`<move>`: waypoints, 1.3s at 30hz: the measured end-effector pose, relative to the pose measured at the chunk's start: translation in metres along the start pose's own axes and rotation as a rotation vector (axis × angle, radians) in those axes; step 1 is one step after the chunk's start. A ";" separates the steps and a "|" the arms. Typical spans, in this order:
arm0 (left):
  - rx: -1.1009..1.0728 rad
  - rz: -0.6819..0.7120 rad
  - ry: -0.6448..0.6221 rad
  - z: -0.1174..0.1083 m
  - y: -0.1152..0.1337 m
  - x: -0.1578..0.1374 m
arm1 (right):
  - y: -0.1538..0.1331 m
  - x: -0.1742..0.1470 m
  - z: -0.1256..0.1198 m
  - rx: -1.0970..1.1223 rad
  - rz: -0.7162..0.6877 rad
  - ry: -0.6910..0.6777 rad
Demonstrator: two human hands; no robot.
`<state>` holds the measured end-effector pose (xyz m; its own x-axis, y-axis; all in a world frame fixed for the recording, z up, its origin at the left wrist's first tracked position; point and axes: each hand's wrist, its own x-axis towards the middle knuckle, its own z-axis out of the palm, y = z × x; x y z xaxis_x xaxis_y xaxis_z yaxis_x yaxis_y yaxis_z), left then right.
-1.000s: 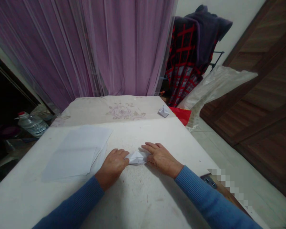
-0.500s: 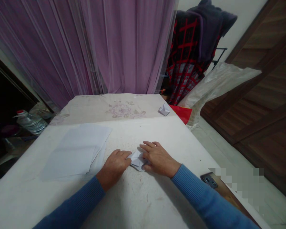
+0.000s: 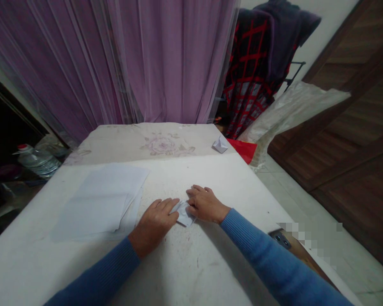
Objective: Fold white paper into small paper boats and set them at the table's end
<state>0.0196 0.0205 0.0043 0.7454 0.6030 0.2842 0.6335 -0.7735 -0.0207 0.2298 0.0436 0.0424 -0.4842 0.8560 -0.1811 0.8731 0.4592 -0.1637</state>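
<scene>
A small piece of folded white paper (image 3: 185, 217) lies on the white tabletop between my two hands. My left hand (image 3: 155, 223) grips its left side, thumb near the front and fingers over the back edge. From the right, my right hand (image 3: 208, 205) has its thumb and fingers on the paper's upper right part. The fingers cover much of the back and right of the fold. To the left rests a stack of white paper sheets (image 3: 98, 199), slightly fanned.
A finished-looking folded paper shape (image 3: 220, 145) stands at the table's far right corner. A phone (image 3: 295, 248) lies by the right edge. Flowered cloth (image 3: 121, 142) covers the far end. Beyond the left edge is a clear plastic bottle (image 3: 38, 160); a red bag (image 3: 244, 149) is at right.
My right hand has shifted slightly left and away from me, its thumb now higher on the folded paper. My left fingers have moved a little right over the paper's back edge.
</scene>
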 end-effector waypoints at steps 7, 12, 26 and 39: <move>-0.085 0.003 -0.015 -0.004 0.003 -0.001 | -0.011 -0.005 -0.009 -0.087 -0.062 0.019; -0.156 -0.089 0.003 -0.011 0.003 0.005 | -0.019 -0.005 -0.002 -0.127 -0.116 0.098; -0.148 -0.304 -0.296 -0.007 -0.003 0.042 | -0.024 0.002 0.003 -0.054 -0.074 0.104; -0.234 -0.410 -0.379 -0.024 -0.003 0.036 | -0.008 -0.009 -0.003 0.045 -0.001 0.058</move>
<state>0.0400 0.0397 0.0381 0.4991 0.8555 -0.1377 0.8545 -0.4595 0.2425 0.2270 0.0331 0.0477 -0.4798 0.8685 -0.1246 0.8686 0.4502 -0.2070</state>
